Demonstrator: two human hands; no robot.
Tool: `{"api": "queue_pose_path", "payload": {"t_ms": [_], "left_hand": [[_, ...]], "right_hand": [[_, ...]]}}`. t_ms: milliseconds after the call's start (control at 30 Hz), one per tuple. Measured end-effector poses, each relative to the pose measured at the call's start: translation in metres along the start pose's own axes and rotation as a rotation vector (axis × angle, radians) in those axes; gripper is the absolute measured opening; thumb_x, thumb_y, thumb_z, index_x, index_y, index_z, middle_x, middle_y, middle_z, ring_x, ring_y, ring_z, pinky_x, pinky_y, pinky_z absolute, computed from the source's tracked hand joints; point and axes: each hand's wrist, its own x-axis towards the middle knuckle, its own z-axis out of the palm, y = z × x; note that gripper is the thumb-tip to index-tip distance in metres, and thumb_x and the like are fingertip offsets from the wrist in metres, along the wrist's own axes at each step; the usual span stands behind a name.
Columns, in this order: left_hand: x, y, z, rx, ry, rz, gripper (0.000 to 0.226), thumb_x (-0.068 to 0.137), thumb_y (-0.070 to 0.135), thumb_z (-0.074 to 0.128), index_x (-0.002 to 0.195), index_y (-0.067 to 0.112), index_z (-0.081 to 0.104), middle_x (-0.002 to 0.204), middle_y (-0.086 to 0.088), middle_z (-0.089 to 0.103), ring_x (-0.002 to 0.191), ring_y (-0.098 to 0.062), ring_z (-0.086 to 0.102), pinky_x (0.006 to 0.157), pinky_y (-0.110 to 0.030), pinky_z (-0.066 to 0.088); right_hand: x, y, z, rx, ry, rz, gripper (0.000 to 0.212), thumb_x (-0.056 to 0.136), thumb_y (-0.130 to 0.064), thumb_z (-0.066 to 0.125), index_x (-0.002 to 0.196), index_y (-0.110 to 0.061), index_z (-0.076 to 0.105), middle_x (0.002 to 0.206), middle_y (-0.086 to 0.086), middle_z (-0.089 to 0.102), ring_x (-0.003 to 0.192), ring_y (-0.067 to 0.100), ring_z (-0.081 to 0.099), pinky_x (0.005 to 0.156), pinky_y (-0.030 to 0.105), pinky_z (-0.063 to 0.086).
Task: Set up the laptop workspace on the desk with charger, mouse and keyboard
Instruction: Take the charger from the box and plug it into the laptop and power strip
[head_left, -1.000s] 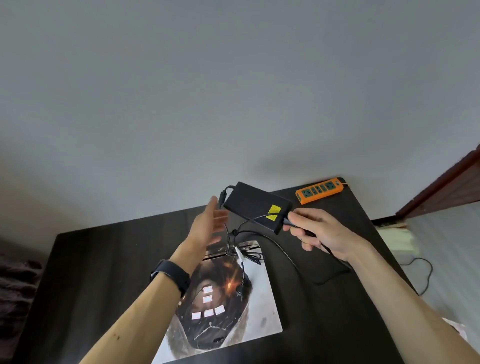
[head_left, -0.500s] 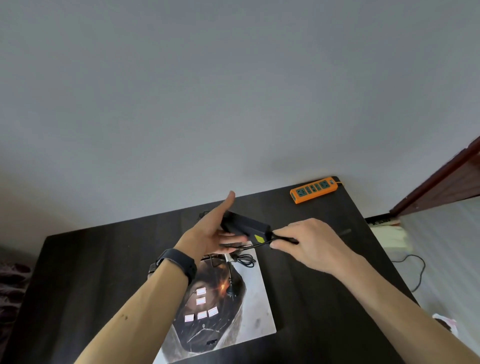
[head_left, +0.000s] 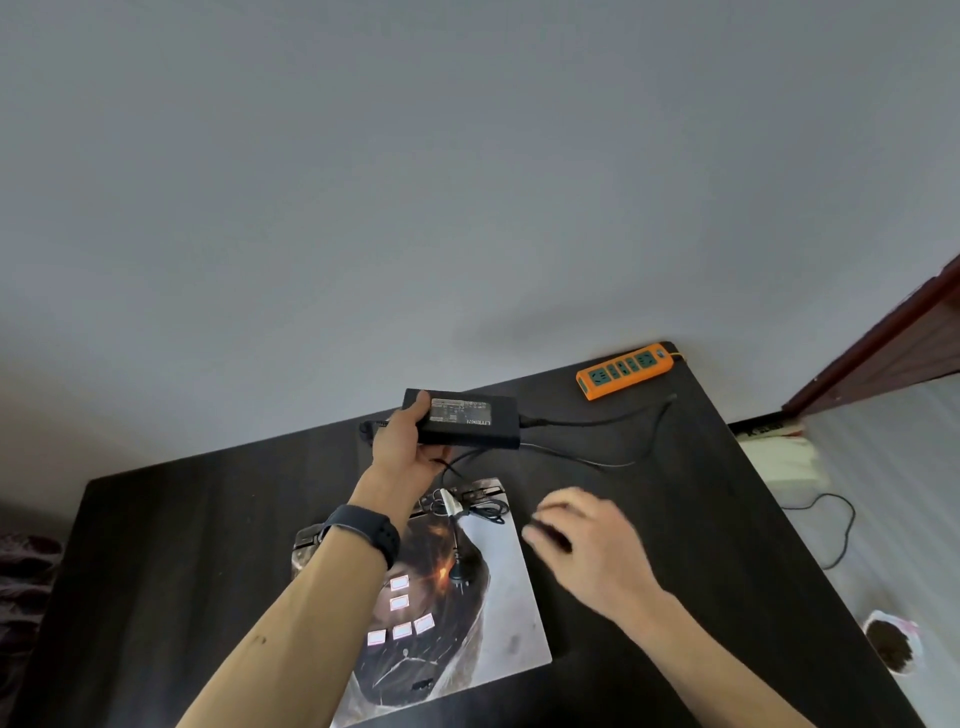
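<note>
Above the counter's far middle: charger brick (head_left: 470, 418), black, flat and oblong, label side up, held in the air.
Left hand: left hand (head_left: 410, 449) grips the brick's left end, thumb on top near the label, fingers (head_left: 441, 457) curled under it, pressed on the brick.
Right hand: right hand (head_left: 582, 535) hovers low over the counter just right of the laptop, blurred; fingers look loosely bent, and I cannot tell whether they hold anything.
Cords: one cord (head_left: 597, 421) leaves the brick's right end toward the power strip; a thinner one loops back below it. A tied bundle with the wall plug (head_left: 460, 566) lies on the laptop lid.
Laptop: laptop (head_left: 467, 587) shut, lid decorated and stickered, flat on the dark counter (head_left: 171, 545) beneath the left forearm.
Power strip: orange power strip (head_left: 623, 370) at the counter's far right corner, sockets free.
Handling, as I judge it: brick dense and rigid, smooth plastic; hold it across its width. Cords limp and apt to snag; take them by the moulded plug, not the wire.
Not seen: mouse, keyboard.
</note>
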Motion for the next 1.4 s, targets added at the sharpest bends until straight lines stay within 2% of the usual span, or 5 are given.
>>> {"api": "queue_pose_path", "payload": {"t_ms": [200,333,533,767,1400], "left_hand": [[-0.004,-0.004,0.001,-0.008,-0.140,-0.007,0.019,0.095,0.026,0.063,0.105,0.010,0.061,0.086,-0.005,0.069,0.065,-0.016,0.067,0.050,-0.025,0.052],[-0.004,-0.006,-0.002,0.134,-0.176,0.033,0.012,0.096,0.026,0.061,0.101,0.014,0.061,0.082,-0.004,0.066,0.057,-0.015,0.064,0.051,-0.026,0.052],[0.021,-0.001,-0.029,0.194,-0.103,0.076,0.029,0.089,0.028,0.069,0.114,0.014,0.068,0.066,0.004,0.059,0.046,-0.006,0.041,0.048,-0.021,0.031],[0.053,-0.013,-0.024,0.274,-0.072,0.107,0.032,0.085,0.025,0.075,0.116,0.019,0.072,0.059,0.009,0.052,0.040,-0.003,0.027,0.033,-0.017,0.020],[0.073,0.118,-0.218,2.021,0.405,0.341,0.049,0.083,0.002,0.046,0.115,0.034,0.065,0.114,0.005,0.066,0.105,-0.018,0.063,0.088,-0.034,0.053]], "right_hand": [[0.033,0.003,-0.019,1.129,-0.091,0.920,0.062,0.077,-0.073,0.064,0.122,-0.030,0.061,0.124,-0.005,0.068,0.111,0.010,0.065,0.098,0.037,0.052],[0.081,0.020,-0.034,1.811,0.142,1.127,0.043,0.093,-0.029,0.069,0.125,-0.008,0.053,0.123,0.015,0.069,0.113,0.034,0.067,0.096,0.048,0.053],[0.115,0.043,-0.030,1.663,0.146,1.068,0.014,0.098,0.000,0.056,0.108,-0.009,0.054,0.127,0.018,0.065,0.107,0.038,0.069,0.083,0.053,0.057],[0.108,0.041,0.032,1.875,0.052,1.191,0.077,0.066,-0.006,0.087,0.130,-0.021,0.048,0.123,0.021,0.065,0.101,0.028,0.064,0.087,0.035,0.052],[0.213,0.013,0.135,1.544,-0.017,1.190,0.043,0.085,0.000,0.075,0.115,-0.008,0.045,0.126,0.020,0.057,0.109,0.039,0.065,0.085,0.048,0.060]]}}
